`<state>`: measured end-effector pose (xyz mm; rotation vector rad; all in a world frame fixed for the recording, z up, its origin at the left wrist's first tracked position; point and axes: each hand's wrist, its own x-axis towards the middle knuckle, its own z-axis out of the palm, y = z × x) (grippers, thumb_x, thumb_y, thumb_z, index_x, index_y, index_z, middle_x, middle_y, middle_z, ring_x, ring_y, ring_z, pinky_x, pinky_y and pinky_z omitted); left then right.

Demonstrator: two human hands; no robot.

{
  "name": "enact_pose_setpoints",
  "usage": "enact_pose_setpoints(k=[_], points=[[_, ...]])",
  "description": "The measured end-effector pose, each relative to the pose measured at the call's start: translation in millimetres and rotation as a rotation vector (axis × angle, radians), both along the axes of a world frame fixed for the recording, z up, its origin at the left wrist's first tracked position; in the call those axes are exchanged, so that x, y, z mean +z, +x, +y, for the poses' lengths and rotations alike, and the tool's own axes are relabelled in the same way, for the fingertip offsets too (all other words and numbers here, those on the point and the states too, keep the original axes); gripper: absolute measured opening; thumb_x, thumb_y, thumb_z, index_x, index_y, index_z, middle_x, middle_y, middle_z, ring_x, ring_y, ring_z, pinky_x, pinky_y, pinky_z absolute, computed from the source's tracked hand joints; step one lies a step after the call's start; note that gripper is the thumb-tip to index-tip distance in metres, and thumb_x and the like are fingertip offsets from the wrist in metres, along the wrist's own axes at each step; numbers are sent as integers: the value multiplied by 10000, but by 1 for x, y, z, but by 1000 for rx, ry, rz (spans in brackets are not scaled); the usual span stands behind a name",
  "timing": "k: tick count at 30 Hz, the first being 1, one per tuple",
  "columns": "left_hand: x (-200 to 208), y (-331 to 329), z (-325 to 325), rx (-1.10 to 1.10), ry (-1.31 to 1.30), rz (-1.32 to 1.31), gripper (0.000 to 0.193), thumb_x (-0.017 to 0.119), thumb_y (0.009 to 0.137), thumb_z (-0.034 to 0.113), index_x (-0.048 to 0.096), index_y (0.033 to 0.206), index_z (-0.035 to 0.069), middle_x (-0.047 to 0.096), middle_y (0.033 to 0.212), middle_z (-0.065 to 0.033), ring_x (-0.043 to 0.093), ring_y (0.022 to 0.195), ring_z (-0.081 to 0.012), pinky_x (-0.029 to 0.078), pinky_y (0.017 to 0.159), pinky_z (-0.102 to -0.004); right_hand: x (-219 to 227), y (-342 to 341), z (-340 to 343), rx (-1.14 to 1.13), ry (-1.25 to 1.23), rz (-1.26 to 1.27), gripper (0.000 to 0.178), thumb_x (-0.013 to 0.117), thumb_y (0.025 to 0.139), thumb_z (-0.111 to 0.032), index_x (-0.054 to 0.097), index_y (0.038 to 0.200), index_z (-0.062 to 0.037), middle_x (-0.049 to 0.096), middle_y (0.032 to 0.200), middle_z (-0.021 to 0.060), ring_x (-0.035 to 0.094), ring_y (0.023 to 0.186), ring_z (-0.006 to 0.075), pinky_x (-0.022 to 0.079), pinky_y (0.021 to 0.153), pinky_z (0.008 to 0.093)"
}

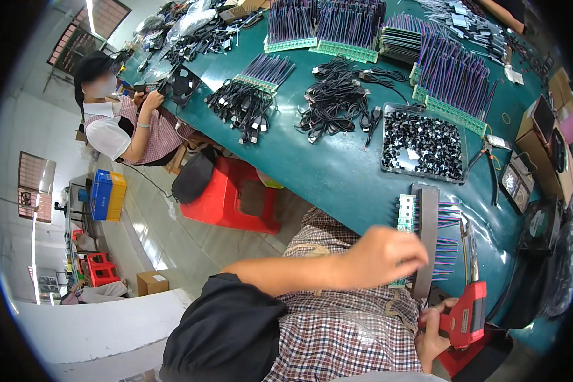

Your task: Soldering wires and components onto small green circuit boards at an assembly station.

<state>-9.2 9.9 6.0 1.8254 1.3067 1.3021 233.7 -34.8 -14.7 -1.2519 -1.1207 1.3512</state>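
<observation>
My left hand (388,258) reaches across above a strip of green circuit boards (406,213). Its fingers are curled together, and whatever they may hold is too small or hidden to name. The strip lies along a dark grey bar (428,235), and thin purple-blue wires (447,248) stick out past the bar's right side. Lower right, my right hand (434,334) is closed around the handle of a red soldering gun (470,315). The gun's metal tip (473,251) points away from me, to the right of the wires. The palm side of the right hand is partly hidden.
Beyond the bar stands a clear tray (388,167) of small black parts. Bundles of black USB cables (334,99) and wired board strips (452,108) cover the green table (286,149). Pliers (490,162) and cartons (547,149) sit right. Another person (118,121) works at the left.
</observation>
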Motion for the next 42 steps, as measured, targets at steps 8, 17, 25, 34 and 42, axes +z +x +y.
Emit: enact_pose_setpoints(k=[8,17,25,34,42], points=[[-8,23,-37,-58,75,-3,138,753,735,50,686,854,65,653,864,-37,666,726,-197,544,598,-305,5,-24,11,141,120,70,567,602,791,211,426,1276,-22,472,1086,74,567,925,163,496,862,303],[-7,33,-46,-50,90,-53,167,772,714,44,676,851,49,655,855,-50,669,724,-206,544,582,-310,11,-20,6,181,101,42,590,594,781,227,402,1274,-32,483,1064,76,582,900,156,499,811,292],[-2,30,-50,-61,191,39,182,777,697,45,676,849,55,682,859,-62,679,711,-197,538,554,-290,22,-18,4,274,17,105,621,566,761,234,398,1288,-48,453,1116,55,487,961,147,480,827,309],[-14,26,-44,-78,145,25,227,777,650,-17,666,835,56,691,800,-65,668,637,-204,535,543,-284,31,-23,15,393,-21,23,528,609,782,187,428,1218,-47,482,1055,83,603,895,191,532,814,340],[-30,-4,-31,164,-60,92,128,737,715,-23,642,789,22,677,769,-69,681,650,-167,535,569,-260,32,-9,6,163,-37,-66,475,690,890,-291,480,1219,-21,492,1012,75,532,622,142,530,750,389]])
